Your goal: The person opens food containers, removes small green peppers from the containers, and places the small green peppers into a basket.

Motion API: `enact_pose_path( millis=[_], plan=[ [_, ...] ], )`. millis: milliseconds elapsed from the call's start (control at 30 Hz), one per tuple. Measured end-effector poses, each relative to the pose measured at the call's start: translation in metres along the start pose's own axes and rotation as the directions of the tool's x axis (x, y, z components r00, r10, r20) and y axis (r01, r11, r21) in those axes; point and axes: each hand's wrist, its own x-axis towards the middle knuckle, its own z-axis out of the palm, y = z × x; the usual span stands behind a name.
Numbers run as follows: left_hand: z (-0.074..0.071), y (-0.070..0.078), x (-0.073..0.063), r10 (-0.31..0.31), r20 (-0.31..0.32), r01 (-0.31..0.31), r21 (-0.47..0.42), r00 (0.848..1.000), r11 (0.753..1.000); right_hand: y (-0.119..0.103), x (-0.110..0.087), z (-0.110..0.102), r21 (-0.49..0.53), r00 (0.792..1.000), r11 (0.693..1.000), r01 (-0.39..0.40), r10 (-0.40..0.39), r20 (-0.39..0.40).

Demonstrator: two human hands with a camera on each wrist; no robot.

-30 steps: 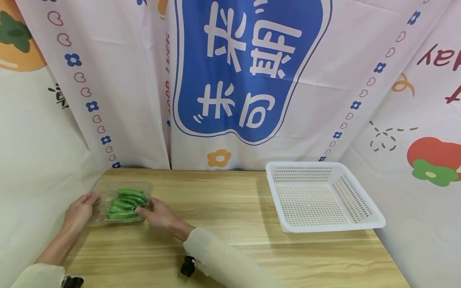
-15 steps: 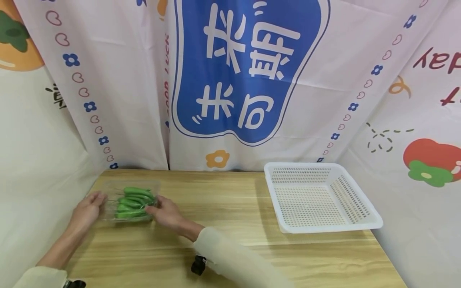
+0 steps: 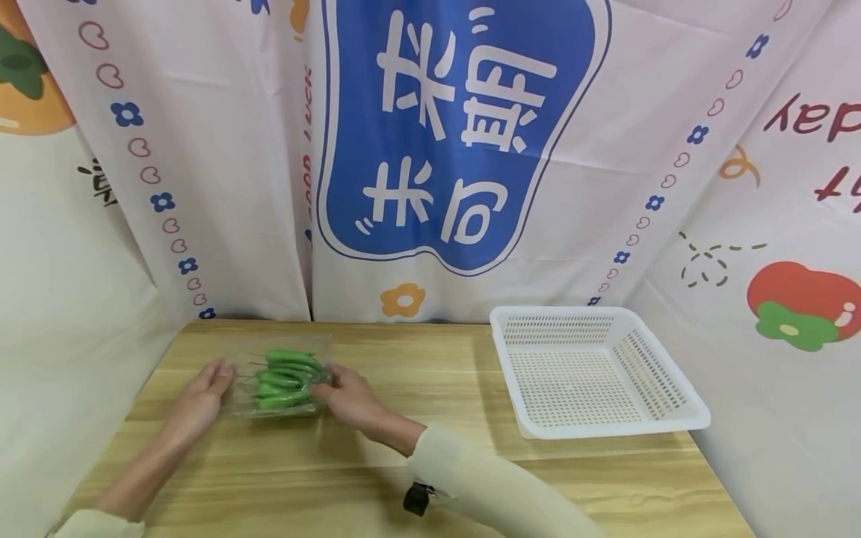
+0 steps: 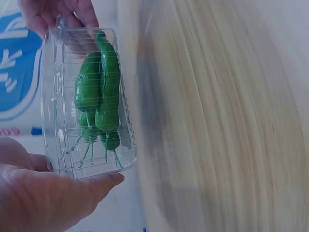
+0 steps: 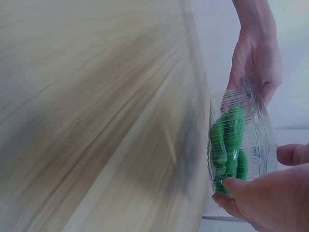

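A clear plastic clamshell box (image 4: 67, 104) with several green chili peppers (image 3: 285, 381) inside is held level over the wooden table, at the left in the head view. My left hand (image 3: 205, 392) grips its left end, where the thin pepper stems point. At the right end my right hand (image 3: 353, 400) pinches the box, thumb on top. In the left wrist view a gap shows between the box and the tabletop. The right wrist view has the peppers (image 5: 229, 140) lying along the bottom of the box, with the right fingers (image 5: 229, 205) at its near end.
On the right of the wooden table (image 3: 417, 381) stands a white perforated plastic basket (image 3: 578, 381), with nothing visible inside. Printed cloth (image 3: 417, 291) hangs behind the table and along both sides.
Both hands have carried the box of peppers to the right, from the table's left edge toward the middle. The basket stays in place on the table; the head view has shifted slightly.
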Motion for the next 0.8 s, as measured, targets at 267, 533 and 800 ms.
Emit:
enact_pose_path(
  millis=[267,533,800],
  plan=[
    [0.026,0.022,-0.005,0.027,0.034,-0.026,-0.013,0.999,1.000,0.007,-0.020,-0.028,0.039,1.000,0.999,0.015,-0.015,0.000],
    [0.051,0.036,-0.008,0.050,0.086,-0.047,-0.036,0.995,0.998,0.017,-0.035,-0.049,0.056,0.999,0.998,0.041,-0.040,-0.026],
    [0.077,0.048,-0.011,0.067,0.123,-0.059,-0.063,0.990,0.996,0.019,-0.053,-0.069,0.024,0.996,0.999,0.030,-0.028,-0.080]
  ],
)
